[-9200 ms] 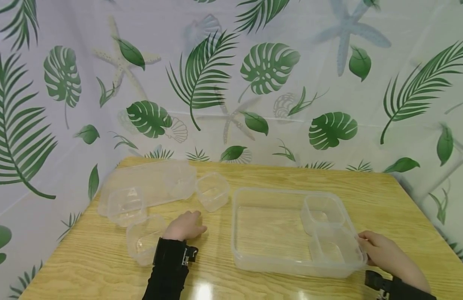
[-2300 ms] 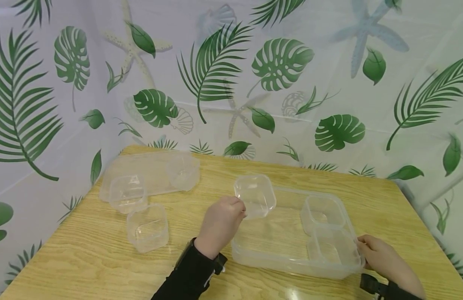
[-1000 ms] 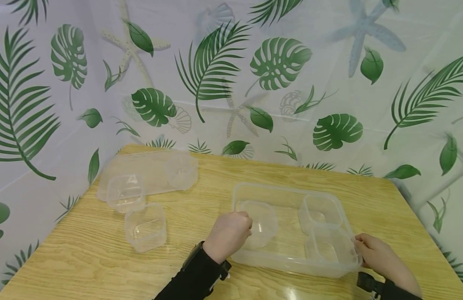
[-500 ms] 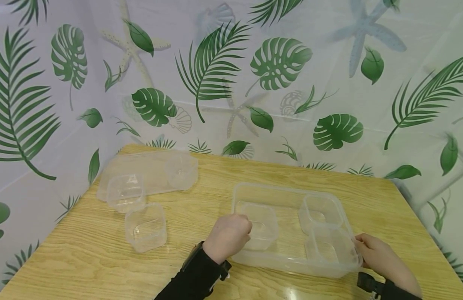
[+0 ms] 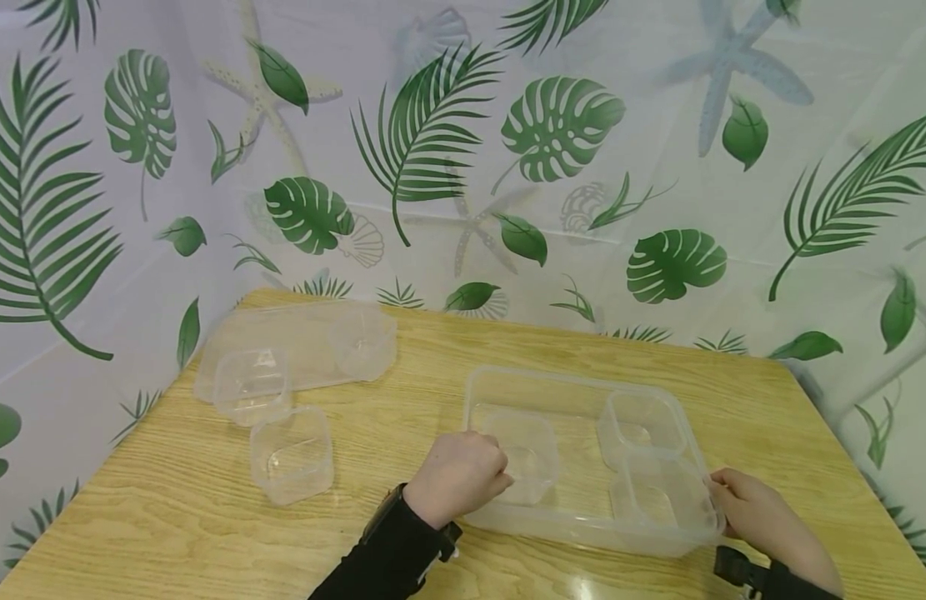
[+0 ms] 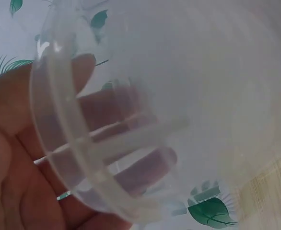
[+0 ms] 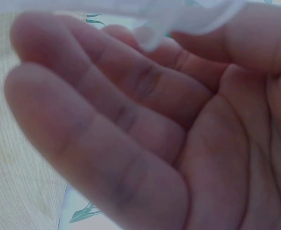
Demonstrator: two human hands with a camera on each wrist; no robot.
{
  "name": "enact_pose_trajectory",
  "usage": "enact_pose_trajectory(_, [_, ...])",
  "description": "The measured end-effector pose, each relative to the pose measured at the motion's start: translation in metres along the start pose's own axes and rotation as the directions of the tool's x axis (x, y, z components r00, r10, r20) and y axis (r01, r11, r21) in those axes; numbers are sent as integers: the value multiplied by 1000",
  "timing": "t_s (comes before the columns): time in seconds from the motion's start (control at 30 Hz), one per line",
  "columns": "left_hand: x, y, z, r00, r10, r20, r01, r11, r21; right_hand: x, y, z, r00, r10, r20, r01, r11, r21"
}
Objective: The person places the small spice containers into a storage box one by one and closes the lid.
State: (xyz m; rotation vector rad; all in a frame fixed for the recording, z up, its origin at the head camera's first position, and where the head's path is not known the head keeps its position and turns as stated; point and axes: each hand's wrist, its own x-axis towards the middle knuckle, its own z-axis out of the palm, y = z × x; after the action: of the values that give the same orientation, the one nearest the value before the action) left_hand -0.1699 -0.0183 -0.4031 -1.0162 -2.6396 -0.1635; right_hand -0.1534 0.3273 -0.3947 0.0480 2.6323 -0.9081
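Observation:
A large clear plastic lunch box [image 5: 541, 521] lies open on the wooden table. Two small square containers, a far one [image 5: 646, 417] and a near one [image 5: 653, 492], stand along its right side. A third small container [image 5: 530, 458] sits inside at the left. My left hand [image 5: 458, 477] reaches over the left wall, its curled fingers at this container's left rim; the exact grip is partly hidden. In the left wrist view, fingers [image 6: 107, 108] show through clear plastic. My right hand [image 5: 763, 508] holds the right wall, with the thumb at the rim in the right wrist view.
At the back left lies a flat translucent lid [image 5: 282, 333] with a small container [image 5: 361, 340] on its right end. Another container [image 5: 252, 387] overlaps its front edge, and one more [image 5: 292, 457] stands nearer. A leaf-patterned cloth [image 5: 463, 167] hangs behind the table.
My left hand has carried a small container from beside the lid into the lunch box's left part. In the last second it has slid slightly toward the near wall. The right hand stays put.

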Motion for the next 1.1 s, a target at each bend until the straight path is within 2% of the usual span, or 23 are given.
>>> enact_pose_trajectory(0.17, [-1, 0, -1, 1000, -5, 0, 5, 999, 52, 1, 0, 0, 1000, 3, 1, -3, 1000, -10])
enact_pose_trajectory(0.3, [-2, 1, -3, 999, -39, -5, 40, 996, 84, 1, -1, -1, 1000, 10, 9, -10, 1000, -10])
enact_pose_trajectory(0.47, [-3, 3, -6, 997, -64, 42, 60, 993, 98, 0, -2, -1, 1000, 14, 13, -14, 1000, -8])
enact_pose_trajectory(0.67, [-2, 6, -5, 997, -46, 63, 42, 997, 65, 0, -3, -2, 1000, 22, 20, -22, 1000, -6])
enact_pose_trajectory(1.1, [0, 15, 2, 998, 10, 54, -11, 1000, 18, -1, -3, -1, 1000, 22, 8, -22, 1000, -10])
